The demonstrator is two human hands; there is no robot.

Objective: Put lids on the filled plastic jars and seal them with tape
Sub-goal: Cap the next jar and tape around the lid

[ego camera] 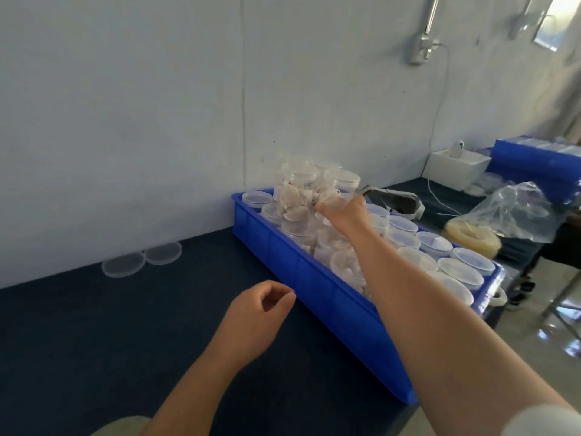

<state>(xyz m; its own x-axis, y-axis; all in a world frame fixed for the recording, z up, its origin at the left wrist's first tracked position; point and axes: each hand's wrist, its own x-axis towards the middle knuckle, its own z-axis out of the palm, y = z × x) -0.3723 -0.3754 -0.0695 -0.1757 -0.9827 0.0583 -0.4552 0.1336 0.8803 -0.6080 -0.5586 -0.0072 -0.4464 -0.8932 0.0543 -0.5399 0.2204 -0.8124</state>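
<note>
A blue crate (317, 287) on the dark table holds several clear plastic jars filled with pale pieces; many along its right side carry lids (473, 261). At the crate's far end jars are stacked two high. My right hand (344, 210) reaches over the crate and grips a lidded jar (341, 184) on the upper layer. My left hand (262, 313) hovers over the table just left of the crate, fingers loosely curled, holding nothing I can make out. Two loose clear lids (143, 258) lie on the table by the wall.
A white wall runs close behind the table. Right of the crate are a clear plastic bag (518, 215) over a yellowish roll (473, 236), a white box (456, 168), cables and another blue crate (534, 158). The table's right edge drops to the floor.
</note>
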